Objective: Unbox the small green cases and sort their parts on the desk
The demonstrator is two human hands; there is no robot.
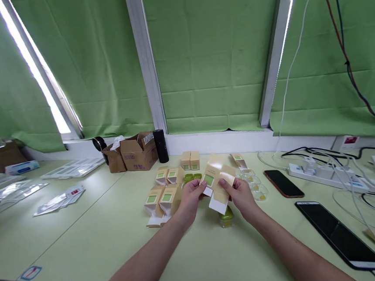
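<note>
A small tan carton (pixel 223 182) with a green label window and white inner flaps is held up between my hands, flattened or partly unfolded. Its left side is pinched by my left hand (pixel 191 198), thumb near the green window. My right hand (pixel 241 197) grips the right side, thumb on top. Just below the carton stands a small green-lidded transparent container (pixel 226 218). To the left are several opened tan boxes (pixel 166 198) with flaps out. More green-lidded containers (pixel 190 177) sit behind my left hand, and transparent ones (pixel 255 186) lie behind my right hand.
Two closed tan boxes (pixel 190 160) stand further back. Behind them to the left are a cardboard box (pixel 139 152) and a black cylinder (pixel 161 146). A phone (pixel 283 183), a larger phone or tablet (pixel 342 234), a power strip (pixel 325 175) and loose cables occupy the right.
</note>
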